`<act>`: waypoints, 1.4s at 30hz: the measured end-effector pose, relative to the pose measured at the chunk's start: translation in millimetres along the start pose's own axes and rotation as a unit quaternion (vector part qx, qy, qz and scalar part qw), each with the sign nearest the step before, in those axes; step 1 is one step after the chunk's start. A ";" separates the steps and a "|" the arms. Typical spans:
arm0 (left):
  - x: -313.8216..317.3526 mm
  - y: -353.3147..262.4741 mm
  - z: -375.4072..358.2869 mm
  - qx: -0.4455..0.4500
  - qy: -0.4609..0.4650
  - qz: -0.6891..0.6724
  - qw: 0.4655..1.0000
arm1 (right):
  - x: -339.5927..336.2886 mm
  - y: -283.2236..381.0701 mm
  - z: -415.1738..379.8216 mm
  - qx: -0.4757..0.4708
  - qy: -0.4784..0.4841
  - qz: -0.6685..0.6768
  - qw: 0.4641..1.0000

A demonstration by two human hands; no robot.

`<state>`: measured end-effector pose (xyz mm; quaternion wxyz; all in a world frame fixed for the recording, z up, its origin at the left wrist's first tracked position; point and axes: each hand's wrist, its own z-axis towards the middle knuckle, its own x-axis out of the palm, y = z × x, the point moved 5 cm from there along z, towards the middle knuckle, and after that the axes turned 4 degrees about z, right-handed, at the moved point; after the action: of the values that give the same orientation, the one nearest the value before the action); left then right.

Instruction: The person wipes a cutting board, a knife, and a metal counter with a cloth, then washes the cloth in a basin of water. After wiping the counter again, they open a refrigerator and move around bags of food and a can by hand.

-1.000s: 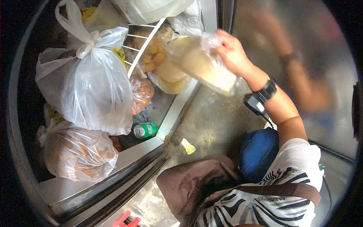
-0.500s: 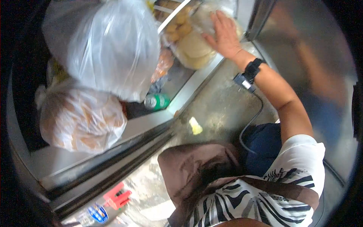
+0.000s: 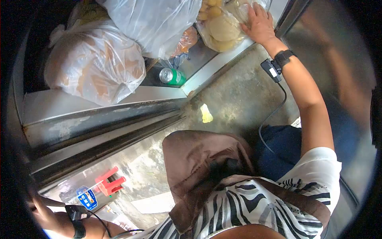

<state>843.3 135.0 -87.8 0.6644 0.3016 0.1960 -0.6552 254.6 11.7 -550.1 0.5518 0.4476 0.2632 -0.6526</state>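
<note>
My right hand lies flat with fingers spread on a clear bag of pale round food, low in an open steel fridge. A black band and a small device with a cable sit on that wrist. My left hand is at the bottom left edge of the picture, partly cut off, against something dark; its grip is unclear. A green can lies on the fridge floor beside the bags.
A large white bag and a clear bag of orange-brown food fill the fridge's left side. A yellow scrap lies on the concrete floor. A red plastic piece and a blue-labelled bottle are lower left. A steel door stands at right.
My right hand carried the bag of pale food into the fridge and now rests flat on it. My view has dropped and swung, bringing my left hand into sight.
</note>
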 end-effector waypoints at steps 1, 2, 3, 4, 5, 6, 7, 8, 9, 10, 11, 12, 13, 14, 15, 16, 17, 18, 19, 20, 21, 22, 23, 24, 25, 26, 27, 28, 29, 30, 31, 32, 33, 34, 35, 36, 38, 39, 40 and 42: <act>-0.1 5.4 1.7 0.001 0.006 0.008 1.000 | 5.3 -3.3 0.0 0.003 -0.013 0.044 0.999; 0.6 7.7 5.4 0.036 0.011 0.017 0.999 | 9.7 -7.7 -1.7 0.006 -0.027 0.088 0.996; 1.6 8.7 9.8 0.093 0.018 0.029 0.995 | 8.6 -7.9 -4.3 0.004 -0.025 0.088 0.996; 3.2 10.2 13.3 0.145 0.033 0.042 0.988 | 6.5 -8.5 -7.8 0.012 -0.017 0.111 0.994; 3.7 12.6 18.4 0.185 0.051 0.050 0.980 | 4.6 -9.4 -11.4 0.021 -0.009 0.133 0.991; 4.8 14.7 21.9 0.216 0.070 0.054 0.972 | 1.9 -8.6 -16.3 0.022 -0.010 0.133 0.991; 6.8 17.1 25.5 0.240 0.088 0.058 0.965 | -0.2 -8.0 -22.3 0.027 -0.010 0.087 0.996; 7.6 20.6 28.2 0.254 0.101 0.058 0.960 | -0.6 -8.2 -26.2 0.033 -0.010 0.041 0.999; 9.1 19.6 30.2 0.264 0.110 0.058 0.957 | 3.0 -10.1 -28.8 0.035 -0.012 0.040 0.999; 12.1 19.4 31.3 0.270 0.114 0.058 0.954 | 8.2 -16.2 -33.0 0.070 -0.020 0.085 0.994; 12.7 19.2 33.0 0.272 0.112 0.057 0.954 | 12.0 -23.1 -35.6 0.106 -0.030 0.130 0.985; 13.0 13.1 31.4 0.279 0.111 0.050 0.953 | 15.0 -28.2 -32.9 0.107 -0.034 0.130 0.985; 11.4 7.0 27.3 0.285 0.112 0.042 0.951 | 15.5 -34.6 -30.1 0.102 -0.044 0.136 0.985; 9.6 0.8 25.1 0.291 0.100 0.048 0.950 | 17.1 -40.8 -26.8 0.097 -0.054 0.142 0.984; 4.0 -5.8 20.4 0.290 0.087 0.049 0.952 | 14.5 -40.9 -22.3 0.096 -0.054 0.140 0.984; 9.5 -15.6 17.1 0.290 0.055 0.068 0.953 | 7.1 -34.7 -13.8 0.077 -0.070 0.122 0.987; 6.9 -25.4 10.4 0.290 0.029 0.078 0.953 | 0.7 -30.2 -7.8 0.057 -0.087 0.103 0.989; 5.1 -34.6 6.5 0.290 0.002 0.089 0.953 | 7.7 -32.8 -4.0 0.053 -0.087 0.103 0.989; 5.4 -42.7 5.2 0.288 -0.021 0.099 0.952 | 19.0 -33.9 0.2 0.044 -0.089 0.123 0.987; 4.5 -51.1 1.5 0.288 -0.050 0.113 0.950 | 28.3 -35.8 4.0 0.035 -0.092 0.143 0.985; 3.9 -51.9 2.4 0.288 -0.060 0.116 0.949 | 21.9 -32.2 7.4 0.029 -0.094 0.144 0.985; 1.8 -61.6 -1.3 0.287 -0.081 0.125 0.946 | 14.4 -28.3 7.6 0.036 -0.058 0.151 0.986; -0.4 -73.2 -8.7 0.286 -0.109 0.139 0.942 | 10.5 -24.6 9.3 0.044 -0.022 0.158 0.986; -0.1 -76.8 -11.2 0.281 -0.125 0.150 0.940 | 11.7 -27.9 2.8 -0.006 -0.131 0.183 0.974; 0.6 -81.1 -11.7 0.283 -0.140 0.155 0.936 | 13.8 -33.9 -0.7 -0.010 -0.132 0.182 0.974; 1.2 -85.6 -14.5 0.282 -0.152 0.160 0.934 | 19.1 -43.7 -1.4 0.023 -0.105 0.233 0.967; 2.8 -89.0 -17.3 0.282 -0.159 0.161 0.932 | 19.4 -45.6 1.0 0.055 -0.078 0.282 0.955; 2.6 -91.5 -18.3 0.279 -0.170 0.167 0.930 | 17.7 -45.7 -2.8 0.082 -0.089 0.335 0.935; 2.6 -95.4 -19.1 0.280 -0.180 0.171 0.927 | 15.6 -43.6 -6.6 0.078 -0.089 0.336 0.934; 3.4 -98.3 -21.1 0.281 -0.185 0.175 0.925 | 12.7 -41.2 -10.7 0.072 -0.068 0.337 0.936; 4.2 -101.1 -21.3 0.281 -0.191 0.178 0.924 | 5.3 -34.1 -16.3 0.066 -0.046 0.337 0.938; 5.1 -101.5 -22.8 0.280 -0.194 0.183 0.922 | 1.4 -28.0 -27.1 0.111 -0.027 0.402 0.908; 6.6 -103.6 -23.6 0.281 -0.196 0.183 0.921 | -9.1 -17.1 -35.1 0.110 -0.025 0.403 0.908; 7.0 -104.1 -24.3 0.282 -0.195 0.187 0.921 | -19.8 -1.1 -40.9 0.045 0.001 0.426 0.904; 8.8 -104.8 -24.7 0.281 -0.196 0.189 0.920 | -31.2 14.9 -45.8 -0.019 0.026 0.445 0.895; 10.4 -106.1 -25.2 0.282 -0.199 0.190 0.919 | -42.3 31.4 -48.4 -0.069 0.060 0.455 0.886; 13.0 -107.2 -27.1 0.280 -0.201 0.192 0.919 | -64.8 65.5 -53.6 -0.178 0.091 0.438 0.876; 14.7 -108.3 -27.5 0.281 -0.204 0.194 0.917 | -65.9 79.8 -56.3 -0.231 0.099 0.445 0.860; 14.8 -109.0 -28.3 0.280 -0.207 0.195 0.917 | -65.5 93.3 -58.7 -0.286 0.102 0.434 0.848; 14.7 -110.6 -29.5 0.279 -0.216 0.199 0.914 | -65.5 117.4 -57.2 -0.342 0.102 0.422 0.833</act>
<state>738.8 147.9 -135.2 0.6964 0.3580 -0.2072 -0.5865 383.1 61.8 -501.5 0.8617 0.3617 0.3099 -0.1749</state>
